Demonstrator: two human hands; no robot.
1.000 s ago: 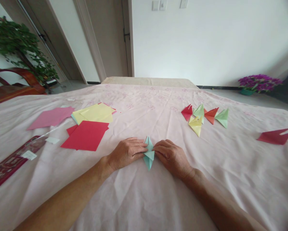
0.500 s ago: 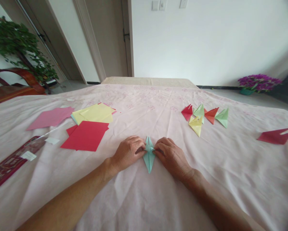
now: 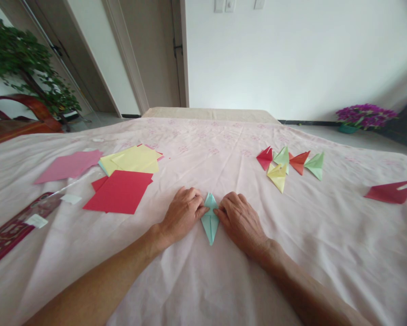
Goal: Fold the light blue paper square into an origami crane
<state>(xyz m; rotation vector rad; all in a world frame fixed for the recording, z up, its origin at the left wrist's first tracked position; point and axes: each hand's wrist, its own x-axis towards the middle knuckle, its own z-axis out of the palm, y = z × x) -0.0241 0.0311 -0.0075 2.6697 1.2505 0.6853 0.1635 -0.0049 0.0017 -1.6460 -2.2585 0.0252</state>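
A light blue folded paper (image 3: 210, 226), shaped like a narrow diamond with a crease down its middle, lies between my hands at the near middle of the cloth. My left hand (image 3: 183, 213) pinches its left edge, thumb on top near the widest part. On the opposite edge, my right hand (image 3: 240, 219) grips the paper with curled fingers and thumb. The fingertips under the paper are hidden.
Left of my hands lie red paper sheets (image 3: 118, 192), yellow sheets (image 3: 138, 158), pink sheets (image 3: 69, 166) and a dark red patterned case (image 3: 15, 231). Several folded paper pieces (image 3: 276, 178) sit at the right, with a dark red one (image 3: 390, 194) farther out.
The small flap at the paper's middle, raised earlier, now lies flat, and the lower point shows as a longer diamond. My left hand has turned so its thumb presses the edge.
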